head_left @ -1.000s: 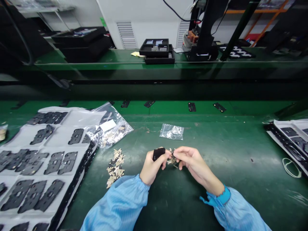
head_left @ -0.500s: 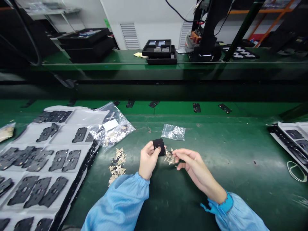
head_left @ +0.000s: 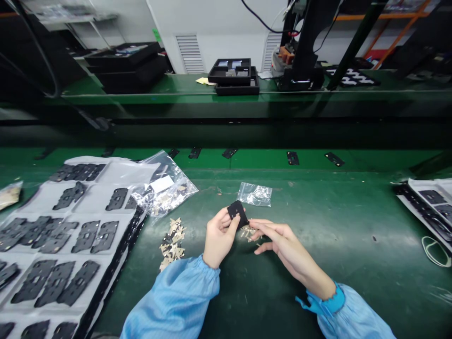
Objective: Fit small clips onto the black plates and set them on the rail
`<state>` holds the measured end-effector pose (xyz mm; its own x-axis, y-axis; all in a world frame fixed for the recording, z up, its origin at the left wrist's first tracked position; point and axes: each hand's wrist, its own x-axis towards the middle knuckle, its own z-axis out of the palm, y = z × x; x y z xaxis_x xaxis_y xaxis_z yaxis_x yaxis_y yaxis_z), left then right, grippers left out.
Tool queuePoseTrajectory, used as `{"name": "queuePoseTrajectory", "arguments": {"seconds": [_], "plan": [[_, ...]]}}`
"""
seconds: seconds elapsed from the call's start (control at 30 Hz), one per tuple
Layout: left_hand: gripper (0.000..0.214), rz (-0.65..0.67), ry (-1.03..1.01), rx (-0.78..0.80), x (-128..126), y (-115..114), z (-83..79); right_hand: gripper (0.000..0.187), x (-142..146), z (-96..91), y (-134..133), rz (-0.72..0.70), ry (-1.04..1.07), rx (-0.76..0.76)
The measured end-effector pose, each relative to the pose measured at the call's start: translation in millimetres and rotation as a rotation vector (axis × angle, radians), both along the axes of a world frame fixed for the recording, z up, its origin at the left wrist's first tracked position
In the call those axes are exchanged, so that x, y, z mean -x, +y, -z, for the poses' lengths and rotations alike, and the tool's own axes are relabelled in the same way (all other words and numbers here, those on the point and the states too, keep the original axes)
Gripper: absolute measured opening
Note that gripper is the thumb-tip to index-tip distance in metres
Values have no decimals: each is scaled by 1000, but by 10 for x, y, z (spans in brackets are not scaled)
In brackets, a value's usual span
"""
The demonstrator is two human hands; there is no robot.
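The fingers of the left hand (head_left: pixel 219 240) are curled in a firm pinch on a small black plate (head_left: pixel 237 213), which sits tilted in the air above the table, gripped by its edges. The right hand's (head_left: pixel 287 247) fingers reach in close by the plate's lower corner, above a small scatter of beige pieces (head_left: pixel 249 232); whether they are pinching one of those pieces is too small to tell. Holding the plate by its rim looks like the sound way to do this, since it leaves the face open, and working low over the mat means a dropped piece wouldn't travel far. Light fingertip pressure would seem wise with parts this small. Light blue sleeves (head_left: pixel 173 296) run back from both wrists. The table (head_left: pixel 318 221) is topped with a green mat, and to the left a white tray (head_left: pixel 120 172) carries rows of black plates (head_left: pixel 97 237). Nearby are a heap of beige pieces (head_left: pixel 172 245), a clear bag (head_left: pixel 254 194) and a rubber band (head_left: pixel 434 252). Past the table, stacked black trays (head_left: pixel 233 75) and a black bench machine (head_left: pixel 298 70) stand on a green shelf beneath a white wall with vents (head_left: pixel 189 54)
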<state>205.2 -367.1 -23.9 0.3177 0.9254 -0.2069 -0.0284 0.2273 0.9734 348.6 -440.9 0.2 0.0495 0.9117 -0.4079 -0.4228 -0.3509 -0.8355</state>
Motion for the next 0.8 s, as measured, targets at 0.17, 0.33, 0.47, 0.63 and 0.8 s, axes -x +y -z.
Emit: {"name": "queuePoseTrajectory", "arguments": {"seconds": [0.17,0.33,0.47,0.63,0.8], "plan": [[37,5,-7,-23,-7,-7,-5,25,-2,-5,8,-3,-19,-6],[39,-2,-12,-20,-7,-14,-7,25,-5,-2,12,-7,-3,-5],[38,9,-11,-31,-3,-13,-4,26,-6,3,12,-6,0,-8],[38,7,-14,-31,-1,-13,-7,26,-9,7,19,-12,4,6],[39,20,-3,-28,0,-17,-21,24,-33,-3,29,-17,38,16]]}}
